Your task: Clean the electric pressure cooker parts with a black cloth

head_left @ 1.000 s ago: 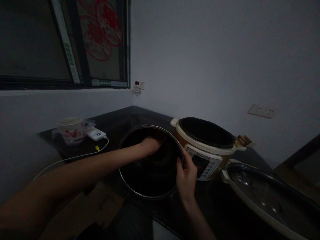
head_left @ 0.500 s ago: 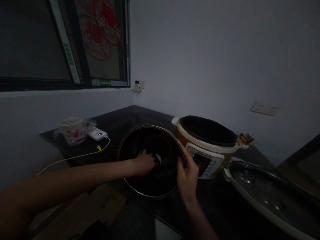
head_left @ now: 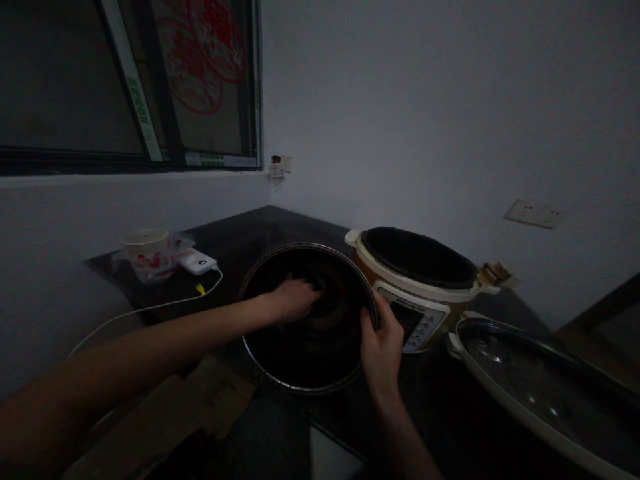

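Observation:
A dark round inner pot (head_left: 305,383) is tipped toward me over the black counter. Inside it, my left hand (head_left: 299,298) presses on the inner wall near the bottom, fingers curled. What looks like a thin white cloth was under those fingers a moment ago; now the hand and the dark hide it. My right hand (head_left: 383,340) grips the pot's right rim, thumb inside and fingers round the outside. Just behind that hand stands the electric pressure cooker body (head_left: 415,293), uncovered, with its control panel facing me. Its large lid (head_left: 530,380) lies at the right, underside up.
A bowl in clear plastic (head_left: 150,257) and a white power bank (head_left: 197,261) with a white cable (head_left: 145,311) sit at the counter's left. Cardboard (head_left: 200,413) lies below the front edge. Wall sockets (head_left: 535,213) are at the right, a window (head_left: 210,67) at the left.
My left hand has shifted up inside the pot, and the white bit by its fingers has gone from sight. My right hand keeps its hold on the rim.

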Demonstrator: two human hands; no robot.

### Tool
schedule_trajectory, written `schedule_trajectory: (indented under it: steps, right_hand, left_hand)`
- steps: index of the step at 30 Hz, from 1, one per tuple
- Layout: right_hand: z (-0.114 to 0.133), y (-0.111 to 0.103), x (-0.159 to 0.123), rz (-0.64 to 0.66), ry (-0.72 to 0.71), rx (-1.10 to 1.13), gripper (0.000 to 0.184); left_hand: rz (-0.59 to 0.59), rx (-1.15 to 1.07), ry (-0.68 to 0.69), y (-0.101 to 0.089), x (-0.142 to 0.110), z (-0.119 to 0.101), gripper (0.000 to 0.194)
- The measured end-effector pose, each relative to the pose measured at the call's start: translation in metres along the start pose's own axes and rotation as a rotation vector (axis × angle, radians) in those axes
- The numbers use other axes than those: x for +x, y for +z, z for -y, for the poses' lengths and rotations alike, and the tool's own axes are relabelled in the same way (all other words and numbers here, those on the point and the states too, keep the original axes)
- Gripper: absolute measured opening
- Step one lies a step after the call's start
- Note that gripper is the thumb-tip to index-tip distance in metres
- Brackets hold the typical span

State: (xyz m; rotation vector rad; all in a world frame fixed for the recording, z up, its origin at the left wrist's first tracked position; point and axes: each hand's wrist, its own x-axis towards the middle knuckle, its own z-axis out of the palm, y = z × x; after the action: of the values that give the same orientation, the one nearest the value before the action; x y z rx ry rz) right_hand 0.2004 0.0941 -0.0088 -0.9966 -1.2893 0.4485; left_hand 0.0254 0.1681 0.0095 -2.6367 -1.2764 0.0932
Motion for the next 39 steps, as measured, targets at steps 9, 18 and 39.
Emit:
schedule_trajectory:
  steps: [9, 18, 39]
  right_hand:
    - [0.000, -0.001, 0.000, -0.013, -0.021, -0.043, 0.040]
    - [-0.002, -0.004, 0.000, 0.020, 0.024, 0.035, 0.041]
    - [-0.008, 0.006, 0.026, 0.056, 0.123, 0.145, 0.048]
  left_hand:
    - [0.010, 0.036, 0.148, 0.009, 0.004, -0.036, 0.038]
    - [-0.035, 0.048, 0.075, -0.013, 0.020, -0.014, 0.048]
    - [-0.254, -0.498, 0.023, -0.029, -0.035, -0.025, 0.021]
